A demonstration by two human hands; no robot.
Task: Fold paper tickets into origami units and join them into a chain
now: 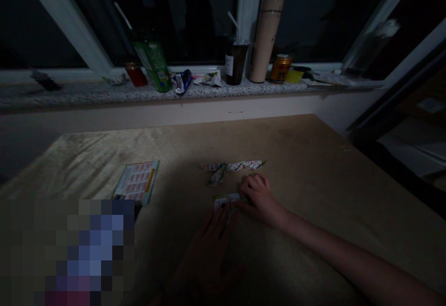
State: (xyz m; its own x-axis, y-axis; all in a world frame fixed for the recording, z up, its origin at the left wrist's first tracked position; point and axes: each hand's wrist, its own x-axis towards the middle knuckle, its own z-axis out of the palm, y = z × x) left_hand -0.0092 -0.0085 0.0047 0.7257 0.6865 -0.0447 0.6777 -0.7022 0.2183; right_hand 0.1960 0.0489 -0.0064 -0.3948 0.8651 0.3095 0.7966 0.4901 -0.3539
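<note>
A small printed sheet of paper [220,201] lies on the table in front of me. My left hand [213,237] rests flat over its near part with fingers stretched out, in deep shadow. At the sheet's right end is my right hand [260,200], its fingers bent and its thumb reaching left to the paper, apart from the fingers. Just beyond both hands lie crumpled, twisted printed paper strips [240,166], with one shorter piece [218,175] angled toward me. Further left is a flat printed card [136,181] with rows of red print.
The brown-covered table [292,143] meets a wall below a granite sill [205,93]. On the sill stand a green bottle [153,64], a dark cup with straw [236,64], a tall tumbler [266,41], a gold can [280,69] and wrappers [183,82]. A pixelated patch covers the lower left.
</note>
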